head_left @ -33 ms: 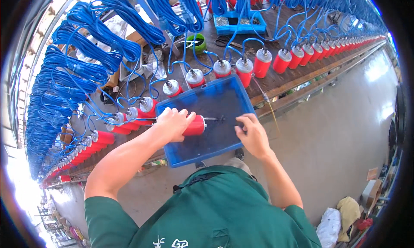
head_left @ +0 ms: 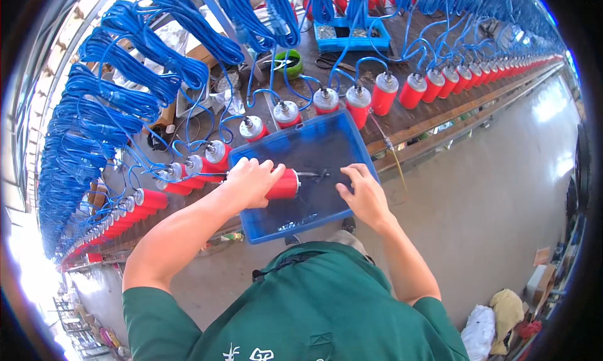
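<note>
My left hand (head_left: 252,182) is wrapped round a red cylinder (head_left: 284,185), which lies on its side over a blue tray (head_left: 365,148). From the cylinder's silver end a thin metal rod (head_left: 308,174) points to the right. By the rod's tip there is a small dark thing (head_left: 323,175), too small to make out. To the right of it, above the tray's right side, my right hand (head_left: 366,196) has its thumb and bent fingers apart, and nothing shows between them. Dark material coats the tray's floor, with small shiny spots (head_left: 296,223) near its front edge.
Along the bench edge stand rows of red cylinders (head_left: 384,96) with silver tops and blue cables. Coiled blue cables (head_left: 135,106) hang behind them. A green bowl (head_left: 287,64) and a light blue bin (head_left: 352,42) sit farther back. White and yellowish sacks (head_left: 478,331) lie at lower right.
My right hand has shifted slightly left, and its thumb and fingers look a little farther apart. Shiny spots now show near the tray's front edge. My left hand keeps its hold on the cylinder.
</note>
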The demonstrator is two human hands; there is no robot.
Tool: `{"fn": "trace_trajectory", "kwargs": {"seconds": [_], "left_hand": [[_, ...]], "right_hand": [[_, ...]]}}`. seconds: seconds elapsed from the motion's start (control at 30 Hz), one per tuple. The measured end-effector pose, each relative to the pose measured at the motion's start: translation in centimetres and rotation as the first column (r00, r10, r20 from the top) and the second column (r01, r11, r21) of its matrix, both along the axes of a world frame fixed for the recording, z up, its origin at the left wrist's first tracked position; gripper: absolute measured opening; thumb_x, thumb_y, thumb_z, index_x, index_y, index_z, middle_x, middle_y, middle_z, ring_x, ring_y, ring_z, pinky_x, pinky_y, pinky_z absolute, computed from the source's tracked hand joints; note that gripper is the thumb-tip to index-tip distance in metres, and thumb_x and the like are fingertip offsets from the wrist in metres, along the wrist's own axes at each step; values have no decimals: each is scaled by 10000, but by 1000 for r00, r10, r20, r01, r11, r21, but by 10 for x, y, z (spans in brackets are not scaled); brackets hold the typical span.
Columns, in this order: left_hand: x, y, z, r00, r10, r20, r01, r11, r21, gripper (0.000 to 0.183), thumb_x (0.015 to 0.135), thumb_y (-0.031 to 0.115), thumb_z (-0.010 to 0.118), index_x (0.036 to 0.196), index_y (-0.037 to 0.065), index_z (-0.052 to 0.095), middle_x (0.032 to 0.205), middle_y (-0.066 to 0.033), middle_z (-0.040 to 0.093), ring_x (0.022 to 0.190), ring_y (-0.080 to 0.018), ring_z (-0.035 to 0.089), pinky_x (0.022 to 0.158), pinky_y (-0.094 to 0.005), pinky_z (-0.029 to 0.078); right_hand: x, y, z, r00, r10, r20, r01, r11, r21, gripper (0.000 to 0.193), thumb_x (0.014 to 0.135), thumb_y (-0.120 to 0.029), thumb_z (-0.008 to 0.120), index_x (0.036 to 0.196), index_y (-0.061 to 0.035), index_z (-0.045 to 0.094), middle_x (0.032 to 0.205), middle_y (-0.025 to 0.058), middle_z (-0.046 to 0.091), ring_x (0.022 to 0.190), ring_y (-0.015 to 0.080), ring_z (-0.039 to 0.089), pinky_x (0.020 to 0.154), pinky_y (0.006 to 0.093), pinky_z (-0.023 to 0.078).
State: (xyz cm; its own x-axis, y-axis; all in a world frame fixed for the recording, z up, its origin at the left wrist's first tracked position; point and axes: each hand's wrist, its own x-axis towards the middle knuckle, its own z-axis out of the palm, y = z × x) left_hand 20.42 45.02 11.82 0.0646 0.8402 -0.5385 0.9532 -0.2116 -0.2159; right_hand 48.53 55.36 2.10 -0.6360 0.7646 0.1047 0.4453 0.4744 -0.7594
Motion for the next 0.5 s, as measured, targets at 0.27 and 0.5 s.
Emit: {"fn": "trace_trajectory", "kwargs": {"seconds": [0.27, 0.5], "left_hand": [[-31, -72, 0, 989, 25, 144, -57, 972, 227, 990, 737, 413, 887, 1601, 177, 464, 1224, -79, 641, 1083, -301, 670, 937, -435, 524], [-54, -127, -29, 941, 83, 327, -210, 902, 376, 972, 680, 400, 905, 1556, 203, 534, 1173, -78, 670, 1034, -312, 693, 937, -453, 545]], "right_hand": [[-66, 27, -22, 860, 497, 120, -460, 854, -241, 370, 944, -351, 788, 1108, -37, 681, 1039, 179, 743, 1056, 371, 704, 894, 488, 561], [-102, -2, -14, 807, 516, 288, -590, 728, 348, 237, 874, -305, 805, 918, -118, 667, 924, 83, 695, 986, 287, 680, 816, 425, 595]]}}
